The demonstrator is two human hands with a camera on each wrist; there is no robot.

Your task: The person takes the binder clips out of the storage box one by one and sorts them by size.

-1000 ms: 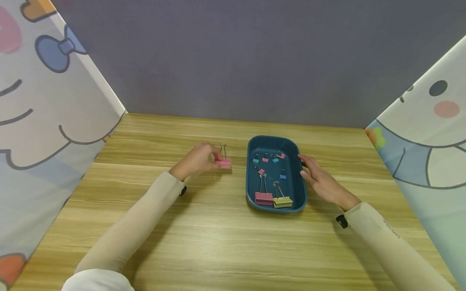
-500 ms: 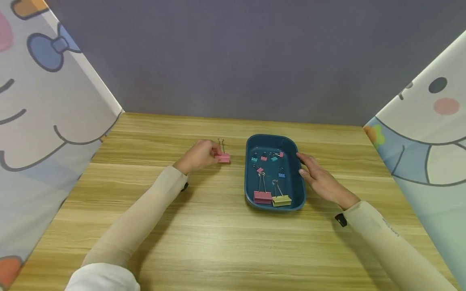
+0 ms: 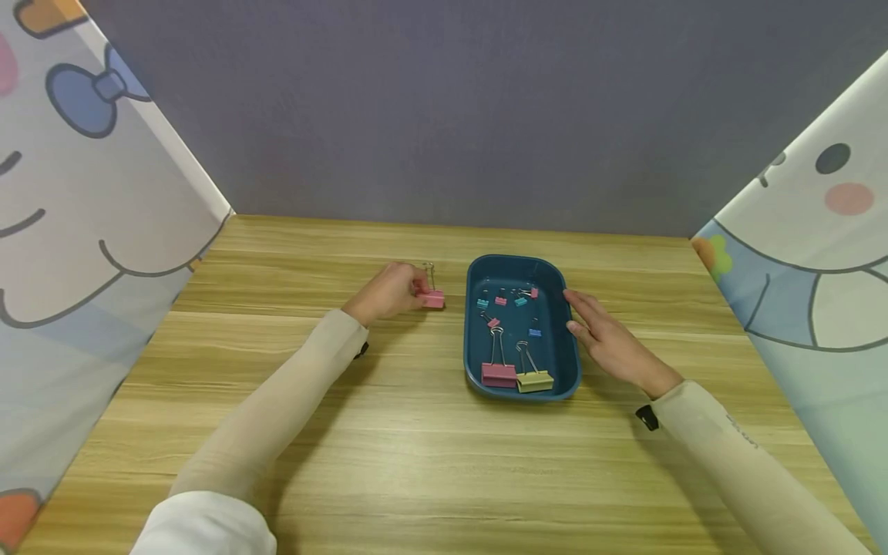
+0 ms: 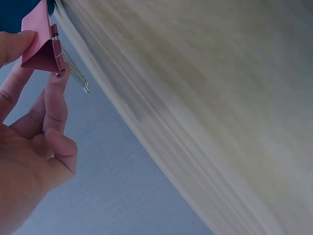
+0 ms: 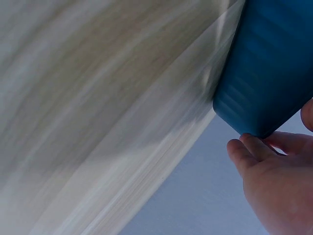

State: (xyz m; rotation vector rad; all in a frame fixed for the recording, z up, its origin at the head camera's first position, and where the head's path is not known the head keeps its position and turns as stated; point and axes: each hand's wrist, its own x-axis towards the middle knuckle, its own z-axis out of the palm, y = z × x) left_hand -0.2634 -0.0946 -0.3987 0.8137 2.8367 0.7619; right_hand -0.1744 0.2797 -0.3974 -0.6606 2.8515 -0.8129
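Spanning the lower view: wood-grain table point(image 3: 388, 470), backed by a grey panel point(image 3: 451, 116). Sides are closed off by a left printed panel point(image 3: 62, 177) and a right printed panel point(image 3: 835, 301), both covered with cartoon artwork. Forearms are clad in beige: left sleeve point(image 3: 277, 408), right sleeve point(image 3: 728, 455).

Dark blue tray point(image 3: 552, 343) is set on the table, right of middle, long sides running away from the person. Its right side is touched by the fingertips of the right hand point(image 3: 613, 343); fingers extended, thumb held apart from them, nothing gripped.

Left of the tray and apart from it, a large pink clip point(image 3: 434, 299) is pinched between thumb and fingers of the left hand point(image 3: 391, 291); little finger curled in. Wire handles are seen above the clip body in the head view. Table contact under it can't be told.

In the tray's near end, a dark pink clip point(image 3: 499, 375) and a yellow clip point(image 3: 535, 381) are placed side by side. Farther back, small ones are scattered: two teal clips point(image 3: 521, 301), three small pink clips point(image 3: 501, 301), one blue clip point(image 3: 535, 333).
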